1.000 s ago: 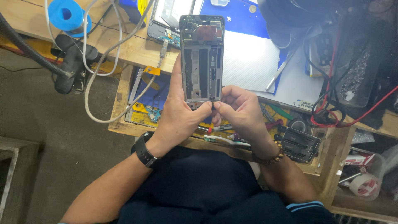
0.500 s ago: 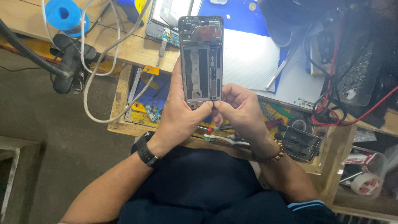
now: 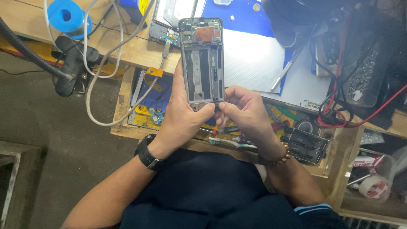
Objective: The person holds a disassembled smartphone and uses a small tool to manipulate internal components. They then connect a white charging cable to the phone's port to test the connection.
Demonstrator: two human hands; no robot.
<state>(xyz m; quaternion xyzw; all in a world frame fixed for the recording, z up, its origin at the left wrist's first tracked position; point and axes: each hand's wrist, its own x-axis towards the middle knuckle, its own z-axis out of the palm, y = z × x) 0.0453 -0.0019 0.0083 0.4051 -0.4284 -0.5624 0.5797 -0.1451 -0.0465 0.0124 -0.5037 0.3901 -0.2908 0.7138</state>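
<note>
Opened phone frame [image 3: 203, 59] held upright above the wooden bench [image 3: 135, 51]. Left hand [image 3: 184, 118] grips its lower left edge; right hand [image 3: 243, 112] pinches its bottom edge.

The phone [image 3: 202, 59] stood upright between the hands, above the person's lap and before the bench [image 3: 140, 53]. The left hand [image 3: 182, 121] lay at its lower left, the right hand [image 3: 246, 112] at its lower right, thumbs meeting at its bottom edge. Behind it a mat [image 3: 254, 59] lay on the bench. A spool [image 3: 65, 16] sat far left, cables [image 3: 106, 72] hanging beside it. A tape roll [image 3: 375, 186] lay lower right.
</note>
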